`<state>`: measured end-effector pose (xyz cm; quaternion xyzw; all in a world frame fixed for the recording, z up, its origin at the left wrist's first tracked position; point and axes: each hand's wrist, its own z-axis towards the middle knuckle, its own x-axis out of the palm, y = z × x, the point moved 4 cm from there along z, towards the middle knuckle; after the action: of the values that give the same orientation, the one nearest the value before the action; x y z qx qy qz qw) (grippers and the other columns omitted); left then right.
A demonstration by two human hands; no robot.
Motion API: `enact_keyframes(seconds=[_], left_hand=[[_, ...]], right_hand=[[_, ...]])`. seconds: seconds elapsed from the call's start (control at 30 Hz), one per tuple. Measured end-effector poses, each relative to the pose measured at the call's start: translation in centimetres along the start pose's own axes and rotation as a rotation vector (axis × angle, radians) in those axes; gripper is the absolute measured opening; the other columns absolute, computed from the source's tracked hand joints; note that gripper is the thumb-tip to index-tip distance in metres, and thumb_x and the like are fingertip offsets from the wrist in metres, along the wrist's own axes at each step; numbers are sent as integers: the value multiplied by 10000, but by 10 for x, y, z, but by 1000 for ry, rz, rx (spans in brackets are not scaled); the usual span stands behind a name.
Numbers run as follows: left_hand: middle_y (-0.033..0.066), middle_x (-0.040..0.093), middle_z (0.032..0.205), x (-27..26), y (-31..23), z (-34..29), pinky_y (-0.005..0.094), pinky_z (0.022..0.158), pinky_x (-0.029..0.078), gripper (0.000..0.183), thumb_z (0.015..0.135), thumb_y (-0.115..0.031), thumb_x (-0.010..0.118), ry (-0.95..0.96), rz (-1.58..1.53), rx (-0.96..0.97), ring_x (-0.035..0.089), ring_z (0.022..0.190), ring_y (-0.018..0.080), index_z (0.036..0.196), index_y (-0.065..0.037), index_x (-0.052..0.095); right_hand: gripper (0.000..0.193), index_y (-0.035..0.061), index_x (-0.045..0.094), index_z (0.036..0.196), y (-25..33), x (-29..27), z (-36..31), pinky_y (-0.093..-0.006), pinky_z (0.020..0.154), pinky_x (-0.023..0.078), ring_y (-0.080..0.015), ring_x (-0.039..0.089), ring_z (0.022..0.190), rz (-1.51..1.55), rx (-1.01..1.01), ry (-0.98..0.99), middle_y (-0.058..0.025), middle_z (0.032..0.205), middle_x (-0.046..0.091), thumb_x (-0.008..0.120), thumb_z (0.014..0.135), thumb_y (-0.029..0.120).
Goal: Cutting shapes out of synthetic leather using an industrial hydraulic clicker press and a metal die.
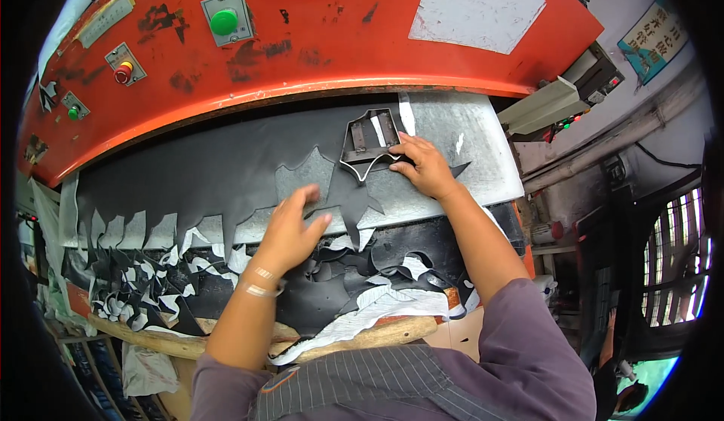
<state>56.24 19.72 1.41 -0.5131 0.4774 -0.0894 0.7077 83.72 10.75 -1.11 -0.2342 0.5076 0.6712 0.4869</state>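
Note:
A steel cutting die (359,136) with an angular, notched outline stands on a black leather-like sheet (219,157). My right hand (427,168) grips the die's near right edge, thumb and fingers closed on its wall. Left of the die, my left hand (290,229) hovers over the sheet's near edge, with fingers apart and nothing in it. Near its fingertips, a die-shaped gap (305,172) in the sheet bares the pale cutting board (452,116) underneath. More notches run along the sheet's near edge to the left, with pointed strips left between them.
An orange-red press beam (324,21) spans the far side, carrying a green button (224,21) and a red button (123,73). Black and white scraps (143,285) heap along the near side, above a wooden rail (385,333). A person's dark-haired head (632,397) shows at the lower right.

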Motion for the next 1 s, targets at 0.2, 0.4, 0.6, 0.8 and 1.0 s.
enact_keyframes(seconds=[0.2,0.4,0.6,0.8,1.0], left_hand=[[158,546,1315,47,4,40,433,1105,263,666,827,-127,583,-262,340,149,502,1200,340,1405,-5,274],[139,502,1376,47,-4,50,430,1129,213,655,839,-142,541,-155,344,61,467,1268,288,1406,36,263],[147,475,1399,45,-5,59,433,1128,202,663,844,-147,530,-189,396,83,425,1307,280,1416,42,252],[153,455,1407,48,-2,55,440,1128,205,659,844,-152,533,-176,475,104,390,1329,275,1415,38,263],[193,380,1451,30,15,34,417,1137,203,792,830,-143,592,-170,288,125,344,1363,301,1461,26,145]], right_hand=[[330,130,647,1073,5,6,2,-440,1024,383,-344,530,1177,-4,18,-11,-188,1243,583,699,802,311],[313,141,650,1060,5,0,10,-434,1023,389,-290,525,1203,-30,-3,-40,-132,1167,632,673,815,335],[336,139,650,1054,-1,2,20,-437,1020,392,-271,530,1203,-27,-11,-88,-117,1133,649,681,797,352],[345,141,645,1073,1,4,14,-442,1021,387,-277,524,1211,-44,7,-67,-114,1144,645,679,801,351],[369,149,622,1136,22,13,4,-454,1051,351,-287,478,1259,-84,63,7,-124,1217,608,655,831,354]])
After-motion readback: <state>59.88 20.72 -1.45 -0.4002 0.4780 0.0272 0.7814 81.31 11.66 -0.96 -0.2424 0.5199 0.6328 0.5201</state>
